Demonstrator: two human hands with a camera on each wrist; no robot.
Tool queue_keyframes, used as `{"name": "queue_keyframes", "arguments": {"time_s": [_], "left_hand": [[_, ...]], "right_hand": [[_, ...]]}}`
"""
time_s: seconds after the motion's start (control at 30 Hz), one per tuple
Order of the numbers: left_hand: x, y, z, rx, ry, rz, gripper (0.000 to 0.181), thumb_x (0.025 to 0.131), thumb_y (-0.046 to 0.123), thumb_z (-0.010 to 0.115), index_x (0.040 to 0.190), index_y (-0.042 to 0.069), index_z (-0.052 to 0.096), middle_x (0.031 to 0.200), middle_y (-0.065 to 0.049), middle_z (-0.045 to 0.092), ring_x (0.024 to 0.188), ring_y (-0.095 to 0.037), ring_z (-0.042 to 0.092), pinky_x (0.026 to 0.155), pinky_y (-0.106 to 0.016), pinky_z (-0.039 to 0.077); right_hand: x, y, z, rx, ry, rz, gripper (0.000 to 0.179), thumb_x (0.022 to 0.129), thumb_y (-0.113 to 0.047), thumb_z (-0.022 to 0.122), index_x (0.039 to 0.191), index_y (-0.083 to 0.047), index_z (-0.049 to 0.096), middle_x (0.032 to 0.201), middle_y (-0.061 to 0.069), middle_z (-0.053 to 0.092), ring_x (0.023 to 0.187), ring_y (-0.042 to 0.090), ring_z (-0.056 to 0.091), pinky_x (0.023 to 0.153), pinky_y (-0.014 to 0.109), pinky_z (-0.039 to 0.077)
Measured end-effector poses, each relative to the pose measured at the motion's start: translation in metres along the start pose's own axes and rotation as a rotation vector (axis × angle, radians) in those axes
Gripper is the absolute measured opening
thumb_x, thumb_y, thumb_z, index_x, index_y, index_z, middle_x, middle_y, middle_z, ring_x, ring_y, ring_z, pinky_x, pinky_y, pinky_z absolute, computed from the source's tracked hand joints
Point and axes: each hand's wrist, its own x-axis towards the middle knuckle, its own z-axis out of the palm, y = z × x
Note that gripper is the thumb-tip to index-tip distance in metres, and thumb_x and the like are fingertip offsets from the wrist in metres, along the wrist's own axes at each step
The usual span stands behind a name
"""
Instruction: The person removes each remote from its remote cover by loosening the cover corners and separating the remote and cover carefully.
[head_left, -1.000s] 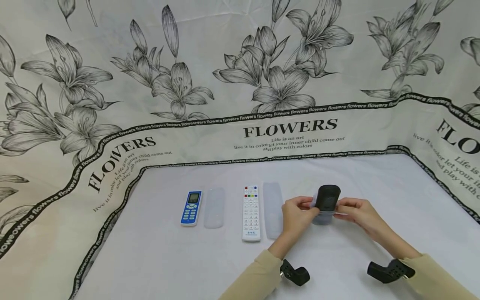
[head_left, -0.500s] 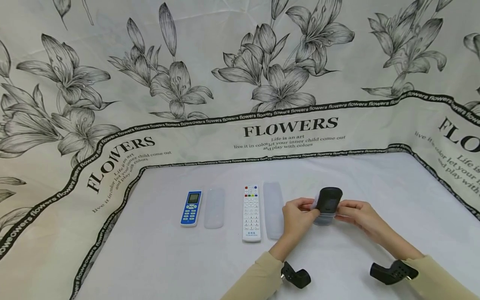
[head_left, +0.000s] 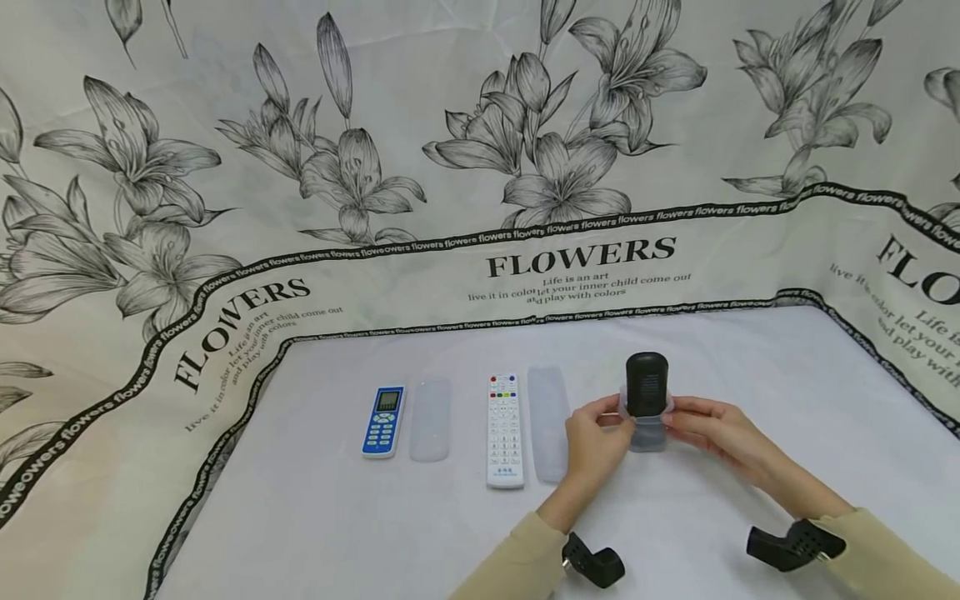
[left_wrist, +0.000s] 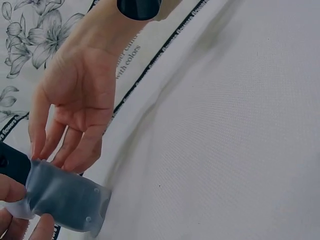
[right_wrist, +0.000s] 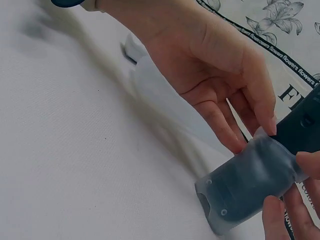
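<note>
A black remote control point(head_left: 647, 383) stands tilted up with its lower part inside a translucent soft cover point(head_left: 649, 435). My left hand point(head_left: 594, 435) pinches the cover's left edge, thumb in front. From the other side my right hand point(head_left: 716, 425) pinches its right edge. Seen from the left wrist, the cover point(left_wrist: 70, 197) wraps the remote's lower end, and the right hand point(left_wrist: 82, 105) reaches in from above. In the right wrist view the dark remote point(right_wrist: 302, 122) sticks out of the cover's mouth, with the left hand point(right_wrist: 215, 75) at its upper side.
Left of the hands lie a translucent cover point(head_left: 547, 417), a white remote point(head_left: 504, 433), another translucent cover point(head_left: 430, 419) and a blue and white remote point(head_left: 383, 421). All rest flat on the white tablecloth point(head_left: 337, 517). A flower-printed cloth point(head_left: 390, 283) rises behind.
The black remote has swung from leaning right to more upright, and its top sits slightly farther left and higher. Both hands keep their grip on the cover.
</note>
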Motion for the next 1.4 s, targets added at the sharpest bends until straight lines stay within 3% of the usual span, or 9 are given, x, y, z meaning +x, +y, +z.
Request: {"name": "queue_keyframes", "arguments": {"time_s": [0.2, 0.4, 0.63, 0.93, 1.07, 1.27, 1.4], "left_hand": [[-0.0031, -0.0003, -0.0002, -0.013, -0.013, -0.005, 0.025, 0.073, 0.001, 0.074, 0.098, -0.001, 0.073, 0.095, -0.010, 0.071, 0.071, -0.005, 0.068, 0.057, -0.010, 0.049], [-0.0020, -0.0026, 0.0004, -0.022, -0.015, -0.038, 0.020, 0.070, 0.000, 0.075, 0.090, 0.000, 0.074, 0.089, -0.008, 0.073, 0.070, -0.004, 0.068, 0.057, -0.011, 0.049], [-0.0009, -0.0033, 0.0022, -0.024, -0.021, -0.058, 0.020, 0.070, 0.000, 0.075, 0.089, 0.000, 0.075, 0.087, -0.009, 0.074, 0.069, -0.004, 0.068, 0.057, -0.011, 0.049], [0.0002, -0.0051, -0.0028, -0.020, -0.072, -0.030, 0.020, 0.076, 0.003, 0.077, 0.095, -0.002, 0.073, 0.092, -0.011, 0.073, 0.075, -0.008, 0.069, 0.063, -0.011, 0.050], [0.0007, -0.0056, -0.0046, -0.027, -0.092, -0.031, 0.021, 0.078, 0.005, 0.077, 0.097, -0.002, 0.073, 0.094, -0.012, 0.073, 0.078, -0.009, 0.070, 0.066, -0.011, 0.050], [0.0008, -0.0062, -0.0047, -0.059, -0.099, -0.052, 0.021, 0.077, 0.007, 0.076, 0.097, -0.001, 0.074, 0.094, -0.012, 0.074, 0.078, -0.008, 0.070, 0.064, -0.011, 0.050], [0.0005, -0.0048, -0.0031, -0.069, -0.074, -0.073, 0.019, 0.075, 0.006, 0.076, 0.093, 0.002, 0.075, 0.090, -0.009, 0.074, 0.074, -0.004, 0.069, 0.062, -0.012, 0.050]], "right_hand": [[-0.0010, 0.0019, 0.0011, -0.033, 0.028, -0.014, 0.052, 0.094, -0.020, 0.060, 0.132, 0.014, 0.047, 0.103, -0.021, 0.062, 0.092, -0.007, 0.061, 0.084, 0.021, 0.054], [-0.0020, 0.0053, 0.0012, -0.092, 0.072, -0.036, 0.044, 0.093, -0.019, 0.062, 0.125, 0.010, 0.054, 0.099, -0.023, 0.064, 0.089, -0.007, 0.063, 0.081, 0.020, 0.054], [-0.0027, 0.0061, -0.0002, -0.147, 0.090, -0.073, 0.049, 0.093, -0.019, 0.061, 0.126, 0.016, 0.050, 0.100, -0.019, 0.068, 0.087, -0.005, 0.064, 0.078, 0.020, 0.054], [0.0012, 0.0054, -0.0019, -0.118, 0.074, -0.111, 0.052, 0.096, -0.017, 0.058, 0.127, 0.021, 0.044, 0.104, -0.010, 0.068, 0.088, -0.001, 0.066, 0.080, 0.023, 0.056], [0.0018, 0.0052, -0.0025, -0.107, 0.074, -0.121, 0.047, 0.096, -0.017, 0.057, 0.124, 0.020, 0.049, 0.099, -0.016, 0.067, 0.087, 0.002, 0.068, 0.080, 0.023, 0.056], [-0.0002, 0.0047, -0.0037, -0.076, 0.059, -0.147, 0.021, 0.097, -0.013, 0.054, 0.109, -0.002, 0.066, 0.093, -0.023, 0.066, 0.087, 0.000, 0.067, 0.078, 0.021, 0.056], [-0.0014, 0.0043, -0.0035, -0.044, 0.047, -0.141, 0.017, 0.097, -0.011, 0.054, 0.099, -0.015, 0.070, 0.092, -0.023, 0.066, 0.087, -0.002, 0.066, 0.077, 0.020, 0.056]]}}
